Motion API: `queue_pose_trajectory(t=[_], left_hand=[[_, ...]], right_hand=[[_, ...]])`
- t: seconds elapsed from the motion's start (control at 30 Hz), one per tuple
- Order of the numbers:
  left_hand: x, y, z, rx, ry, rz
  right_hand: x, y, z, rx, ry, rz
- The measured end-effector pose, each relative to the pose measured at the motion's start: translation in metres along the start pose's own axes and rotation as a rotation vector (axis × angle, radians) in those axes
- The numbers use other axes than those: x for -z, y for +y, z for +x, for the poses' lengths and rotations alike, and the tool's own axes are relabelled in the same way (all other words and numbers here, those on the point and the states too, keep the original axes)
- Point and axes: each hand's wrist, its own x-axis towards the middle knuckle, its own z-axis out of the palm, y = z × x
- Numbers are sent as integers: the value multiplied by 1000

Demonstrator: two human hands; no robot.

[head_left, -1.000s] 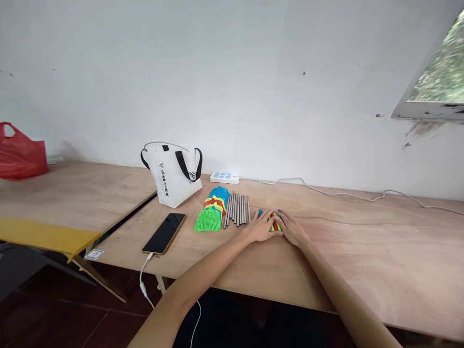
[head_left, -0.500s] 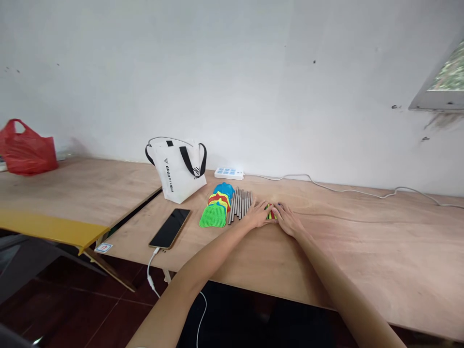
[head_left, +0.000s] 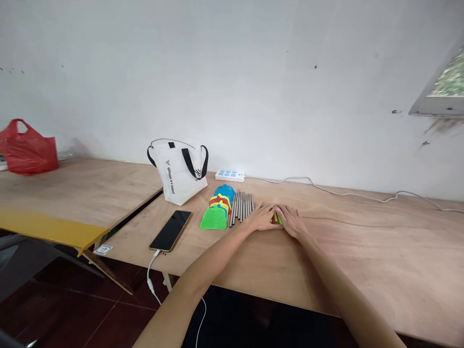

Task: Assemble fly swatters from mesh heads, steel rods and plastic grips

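My left hand point(head_left: 266, 217) and my right hand point(head_left: 291, 220) meet on the table, cupped from both sides around small red and yellow-green plastic pieces point(head_left: 276, 218). Fingers of both hands lie close together and hide most of these pieces, so their full shape does not show. Just left of my left hand lies a row of several thin metal rods point(head_left: 241, 206), side by side. Beyond the rods is an overlapping stack of plastic mesh fly swatter heads point(head_left: 213, 218), green in front, then yellow, red and blue.
A phone point(head_left: 171, 231) with a white cable lies on the left of the wooden table point(head_left: 362, 251). Behind it stands a white bag point(head_left: 177, 176) with black handles. A power strip point(head_left: 230, 175) sits by the wall, its cord running right. A red plastic bag point(head_left: 29, 150) rests on the other table.
My hands have drawn closer together over the coloured pieces, and less of them shows between the fingers. The view has shifted slightly; the rods and swatter heads have not moved on the table.
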Motion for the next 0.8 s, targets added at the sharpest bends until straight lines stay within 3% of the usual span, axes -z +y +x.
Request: queue_pose_trajectory(t=[0.27, 0.43, 0.63, 0.8], left_hand=[[-3, -1, 3, 33, -29, -7], [-3, -11, -2, 49, -49, -31], [8, -18, -6, 16, 27, 15], [19, 2, -24, 44, 157, 59]], right_hand=[[14, 22, -13, -15, 108, 134], [-5, 17, -21, -93, 150, 132], [-29, -2, -14, -86, 150, 145], [-13, 4, -13, -70, 129, 193]])
